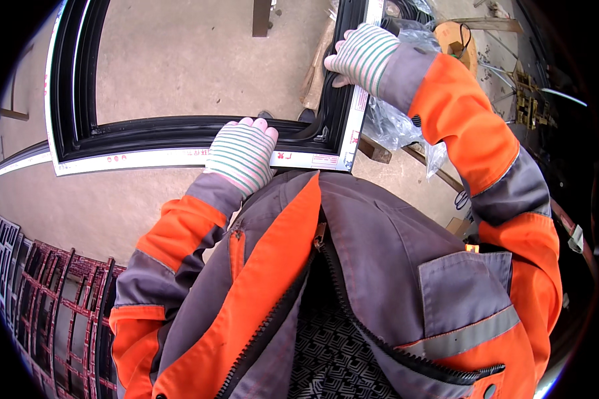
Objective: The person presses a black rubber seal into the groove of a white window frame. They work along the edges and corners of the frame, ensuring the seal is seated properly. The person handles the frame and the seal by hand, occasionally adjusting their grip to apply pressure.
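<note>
A black window frame, its outer faces covered in white printed film, lies in front of me close to my waist. My left hand, in a striped knit glove with bare fingertips, is closed over the near bar, fingertips at its inner channel. My right hand, gloved alike, is bent over the right bar with its fingers closed at the inner edge. A black rubber strip curves across the near right corner and runs up to the right hand's fingers. What lies beneath both palms is hidden.
Clear plastic wrap and a wooden block are right of the frame, with a round orange-tan piece beyond. Dark red slatted metalwork stands at lower left. A brown post shows inside the frame's opening, above the concrete floor.
</note>
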A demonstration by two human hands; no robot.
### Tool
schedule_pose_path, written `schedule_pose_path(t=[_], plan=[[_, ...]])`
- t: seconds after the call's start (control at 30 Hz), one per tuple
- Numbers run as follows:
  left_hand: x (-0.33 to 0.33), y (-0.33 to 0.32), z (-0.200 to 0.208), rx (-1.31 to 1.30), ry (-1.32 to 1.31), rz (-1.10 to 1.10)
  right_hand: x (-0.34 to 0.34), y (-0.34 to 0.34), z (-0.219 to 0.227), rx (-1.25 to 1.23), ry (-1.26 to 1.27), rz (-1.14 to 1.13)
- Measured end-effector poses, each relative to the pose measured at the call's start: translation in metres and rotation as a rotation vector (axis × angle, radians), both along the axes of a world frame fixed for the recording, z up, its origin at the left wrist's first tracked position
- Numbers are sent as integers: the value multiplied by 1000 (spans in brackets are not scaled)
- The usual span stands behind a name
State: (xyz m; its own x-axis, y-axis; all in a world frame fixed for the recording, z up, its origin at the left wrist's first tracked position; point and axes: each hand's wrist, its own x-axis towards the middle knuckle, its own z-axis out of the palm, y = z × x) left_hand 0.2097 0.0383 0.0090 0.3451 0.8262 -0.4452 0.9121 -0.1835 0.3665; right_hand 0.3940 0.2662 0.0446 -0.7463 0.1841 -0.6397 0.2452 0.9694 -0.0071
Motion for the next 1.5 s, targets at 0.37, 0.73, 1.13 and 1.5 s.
schedule_pose_path(t=[0.37, 0.73, 1.13, 1.5], plan=[[22, 14, 0, -90, -38, -58, -1, 0, 9, -5, -60, -20], [21, -1, -5, 0, -38, -1, 13, 2, 2, -65, 130, 87], [32, -5, -5, 253, 15, 52, 36, 24, 8, -87, 262, 163], [102, -76, 2, 507, 89, 736, 37, 29, -10, -190, 319, 229]])
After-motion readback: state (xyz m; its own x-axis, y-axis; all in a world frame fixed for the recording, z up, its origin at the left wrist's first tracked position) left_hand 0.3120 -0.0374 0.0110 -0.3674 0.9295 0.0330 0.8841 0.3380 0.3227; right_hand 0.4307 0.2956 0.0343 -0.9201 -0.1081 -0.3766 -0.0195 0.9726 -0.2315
